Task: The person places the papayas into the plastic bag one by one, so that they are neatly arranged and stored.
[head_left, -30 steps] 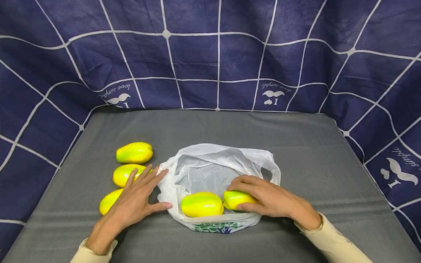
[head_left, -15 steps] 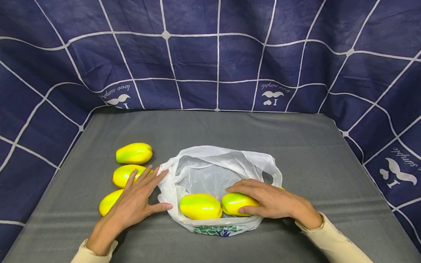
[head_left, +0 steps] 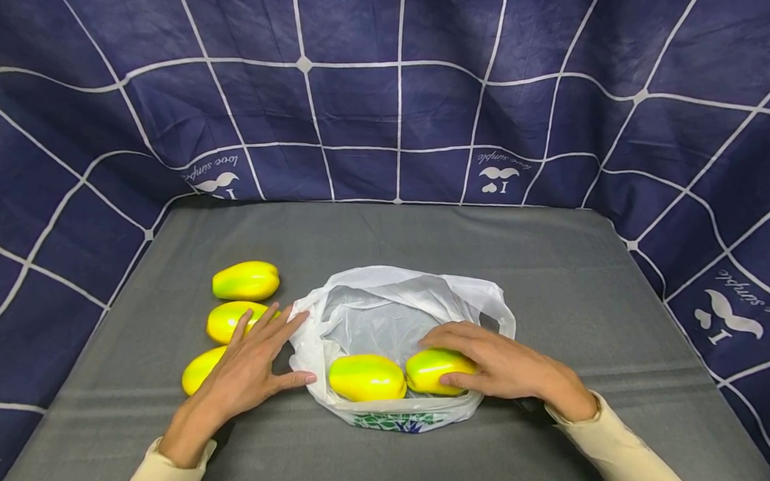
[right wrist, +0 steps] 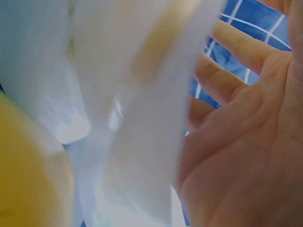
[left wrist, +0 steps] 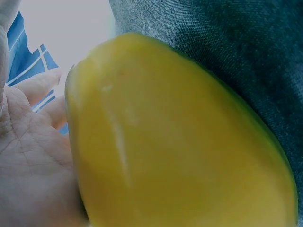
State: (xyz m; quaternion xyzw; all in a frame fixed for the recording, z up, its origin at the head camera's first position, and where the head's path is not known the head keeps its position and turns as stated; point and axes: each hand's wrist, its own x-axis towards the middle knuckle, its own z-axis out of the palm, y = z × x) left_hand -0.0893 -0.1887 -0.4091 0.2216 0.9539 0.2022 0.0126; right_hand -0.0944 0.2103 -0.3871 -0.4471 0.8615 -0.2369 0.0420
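I've got a white plastic bag point(head_left: 409, 415) sitting mouth-up on the grey surface point(head_left: 559, 274), with two yellow-green fruits in it along its near wall, left-hand fruit point(head_left: 367, 378) and right-hand fruit point(head_left: 433, 370), pretty much end to end.

As for the hands: the left hand point(head_left: 250, 366) is at the bag's left edge, fingers spread, thumb meeting the plastic. The right hand point(head_left: 498, 362) is at the bag's right side, over the end of the right-hand fruit. Head cam shows those fingers close together, but right wrist cam has them loosely spread, partly behind plastic; can't tell how firmly they touch the fruit.

Head cam alone gives me all three fruits left of the bag: far fruit point(head_left: 246, 281), middle fruit point(head_left: 226, 320), near fruit point(head_left: 201, 369), the last two partly covered by the left hand. Left wrist cam adds one big yellow fruit point(left wrist: 180, 132) right beside the palm. Right wrist cam catches a blurry yellow shape point(right wrist: 28, 170), plus amber glowing through the plastic.
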